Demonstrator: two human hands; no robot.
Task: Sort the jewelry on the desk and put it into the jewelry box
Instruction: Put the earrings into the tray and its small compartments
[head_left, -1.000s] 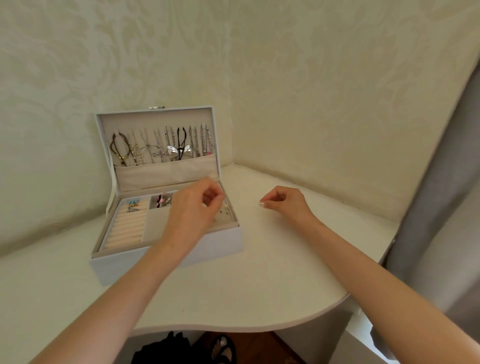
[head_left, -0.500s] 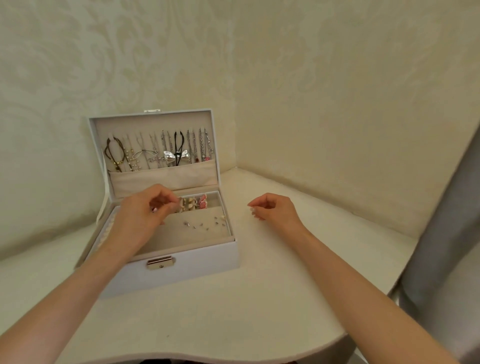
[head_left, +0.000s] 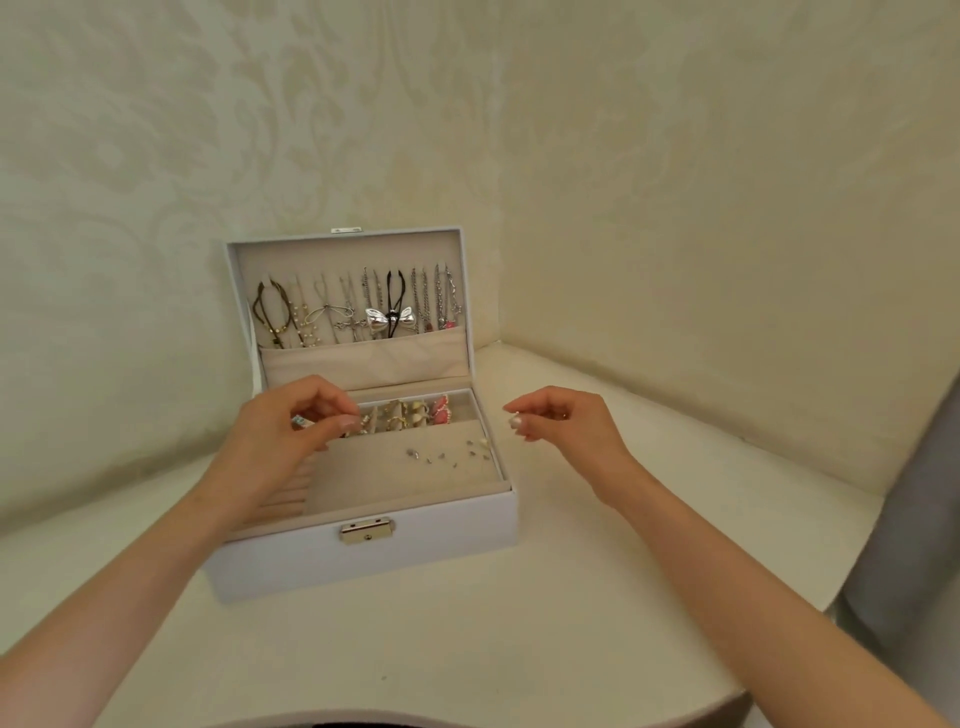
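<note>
The white jewelry box (head_left: 415, 540) stands open on the desk, its lid upright. Several necklaces (head_left: 358, 306) hang inside the lid. The back compartments hold earrings and rings (head_left: 415, 413), and small studs (head_left: 441, 454) lie on the beige tray. My left hand (head_left: 280, 441) hovers over the box's left side with thumb and fingertips pinched together; anything tiny between them is hidden. A colourful earring (head_left: 300, 422) shows just under that hand. To the right of the box, my right hand (head_left: 566, 431) pinches a small white pearl-like earring (head_left: 515, 421) at its fingertips.
The cream desk (head_left: 467, 649) fits into a corner between two patterned walls, with a curved front edge. A grey curtain (head_left: 914, 519) hangs at the right. The box has a gold clasp (head_left: 367, 530) on its front.
My left hand has moved from the right part of the tray to the box's left side. My right hand stays to the right of the box. The view has shifted and come closer.
</note>
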